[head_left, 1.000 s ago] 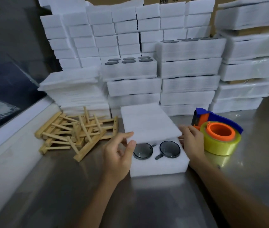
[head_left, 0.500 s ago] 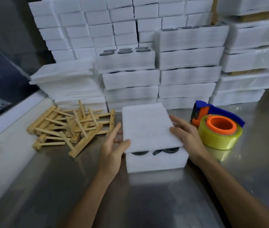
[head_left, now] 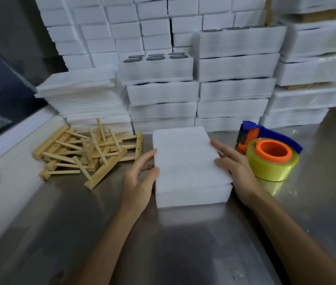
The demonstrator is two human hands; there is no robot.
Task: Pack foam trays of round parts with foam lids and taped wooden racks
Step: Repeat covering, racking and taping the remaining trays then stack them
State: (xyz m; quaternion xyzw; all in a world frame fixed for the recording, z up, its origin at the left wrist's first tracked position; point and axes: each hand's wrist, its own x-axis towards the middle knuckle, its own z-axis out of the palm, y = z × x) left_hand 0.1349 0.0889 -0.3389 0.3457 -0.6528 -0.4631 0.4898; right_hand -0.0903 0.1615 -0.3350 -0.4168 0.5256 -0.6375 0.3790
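foam lid: sits flush on the foam tray, centre of the steel table, edges about lined up; round parts hidden under it
left hand: fingers straight, touching the lid's left edge, not wrapped round anything
right hand: fingers laid flat on the lid's right edge, thumb near the corner, nothing pinched
handling: foam looks light, soft, dents easily; you press with flat fingers, not tips
parts weight: tray likely heavier than it looks, parts loose in their pockets, so keep it level
where to hold: you take both long sides low, on the tray wall, not the lid alone or it lifts off
wooden racks: loose pile just left of the tray, stiff, light, easy pinch
tape dispenser: right of the tray, near your right hand, untouched
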